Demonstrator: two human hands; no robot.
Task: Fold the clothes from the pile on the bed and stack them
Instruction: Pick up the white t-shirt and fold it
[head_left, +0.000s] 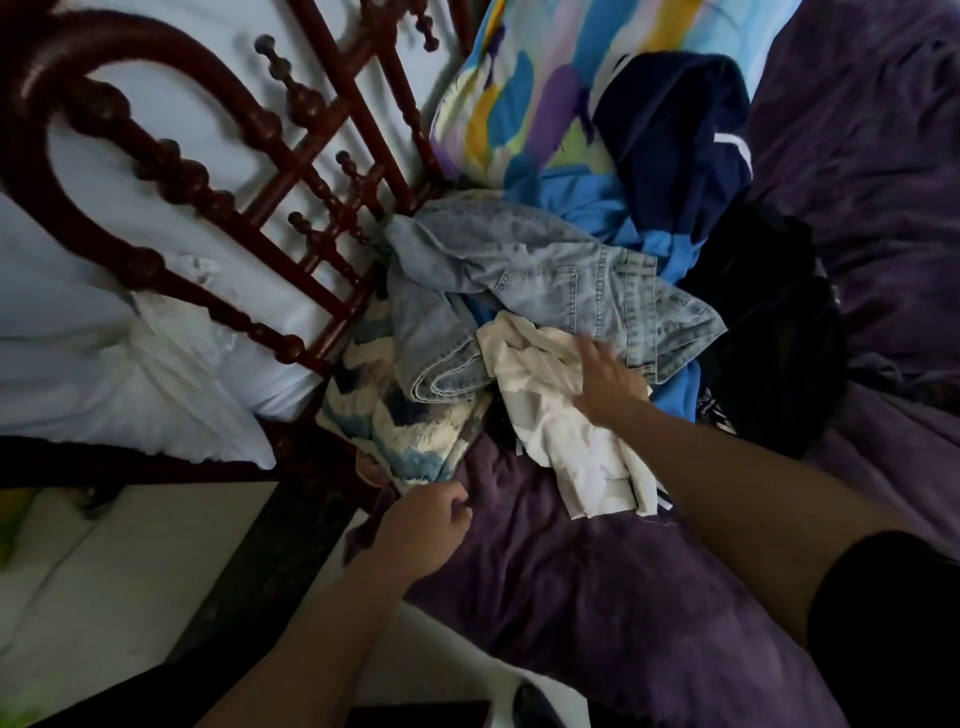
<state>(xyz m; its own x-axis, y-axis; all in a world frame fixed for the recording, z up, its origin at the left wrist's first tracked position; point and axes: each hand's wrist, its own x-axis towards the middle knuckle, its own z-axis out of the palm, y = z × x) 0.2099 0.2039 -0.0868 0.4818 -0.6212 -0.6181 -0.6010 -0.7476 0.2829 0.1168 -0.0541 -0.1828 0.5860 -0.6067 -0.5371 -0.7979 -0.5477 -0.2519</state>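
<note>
Broadly, the wrinkled purple bedspread (597, 597) is spreading over the lower middle and right, leaving open flat room in front of the pile and running off the right and bottom edges. The dark red turned-wood headboard (171, 171) is closing off the left side. The multicoloured brushstroke-print pillow (524, 93) is being cut off at the top. The pile of clothes (670, 249) is lying between headboard and pillow, with light blue denim jeans (545, 270) sprawling on top. A black garment (769, 322) is blending into shadow, its shape hard to make out. The crumpled white garment (561, 426) is trailing toward the near edge.

The right hand (608, 376) is resting flat on it, fingers spread and blurred. The left hand (426, 525) is curling at the bed's corner; whether it is gripping anything cannot be told.
</note>
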